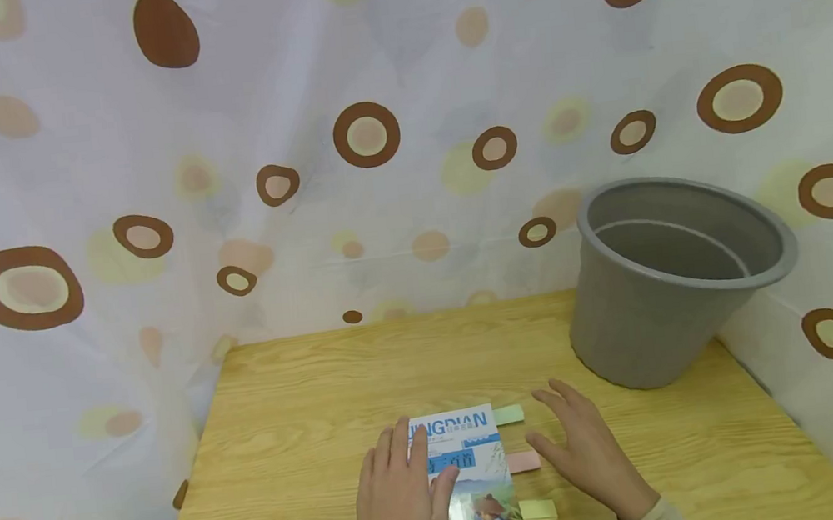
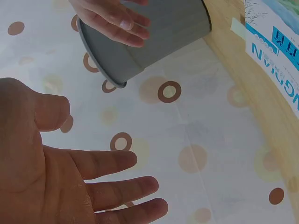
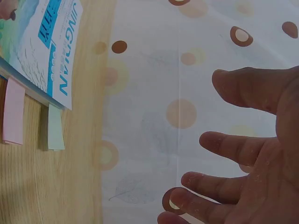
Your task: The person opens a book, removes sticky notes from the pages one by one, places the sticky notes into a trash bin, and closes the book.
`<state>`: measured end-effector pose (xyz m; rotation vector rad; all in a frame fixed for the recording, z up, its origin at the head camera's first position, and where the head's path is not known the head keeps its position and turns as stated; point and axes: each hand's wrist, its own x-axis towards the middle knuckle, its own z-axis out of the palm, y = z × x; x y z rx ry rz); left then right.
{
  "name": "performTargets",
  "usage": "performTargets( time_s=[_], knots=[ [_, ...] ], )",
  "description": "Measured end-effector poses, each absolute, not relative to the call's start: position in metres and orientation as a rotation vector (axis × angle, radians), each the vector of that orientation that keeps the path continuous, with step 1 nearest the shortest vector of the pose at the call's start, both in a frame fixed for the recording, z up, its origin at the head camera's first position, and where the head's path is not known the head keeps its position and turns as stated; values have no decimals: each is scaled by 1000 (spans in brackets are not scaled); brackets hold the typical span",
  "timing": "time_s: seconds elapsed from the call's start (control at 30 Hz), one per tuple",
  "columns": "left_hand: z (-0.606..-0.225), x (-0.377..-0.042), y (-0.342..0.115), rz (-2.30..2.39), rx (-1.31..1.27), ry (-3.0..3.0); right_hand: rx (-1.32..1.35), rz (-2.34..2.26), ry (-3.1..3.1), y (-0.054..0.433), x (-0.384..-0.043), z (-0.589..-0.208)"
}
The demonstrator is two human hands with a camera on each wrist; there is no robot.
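1. My left hand (image 1: 401, 496): fingers straight, thumb spread, pinching nothing, over the left side of a white-and-blue rectangular paperback book (image 1: 476, 484).
2. It's face up on the yellow wood-grain table (image 1: 283, 440). Probably light, bendy, slick cover; I'd grip the long edges. Reads "JINGDIAN" up top, "三百首" on a blue band.
3. Pale green (image 1: 509, 414), pink (image 1: 523, 461) and yellow paper tabs (image 1: 538, 511) off its right edge, likely flimsy.
4. My right hand (image 1: 589, 453): fingers spread, holding nothing, beside them.
5. Round grey plastic bucket (image 1: 642, 330), farther back.
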<state>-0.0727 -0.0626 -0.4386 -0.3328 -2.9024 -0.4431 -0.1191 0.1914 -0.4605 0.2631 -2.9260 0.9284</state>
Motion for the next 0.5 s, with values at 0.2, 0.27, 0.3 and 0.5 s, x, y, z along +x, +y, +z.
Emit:
performTargets(
  time_s=[0.2,0.27,0.3,0.5],
  knots=[
    [-445,-72,-63,-482,-329,-2880,262,974,-2950,193,-119,-463],
    [-447,-72,-63,-524,-342,-2884,271,990,-2953,194,-120,-464],
    [-447,-72,-63,-559,-351,-2890,270,1007,-2956,194,-121,-465],
    [-454,-70,-66,-766,-433,-2907,255,1170,-2962,197,-129,-475]
  ],
)
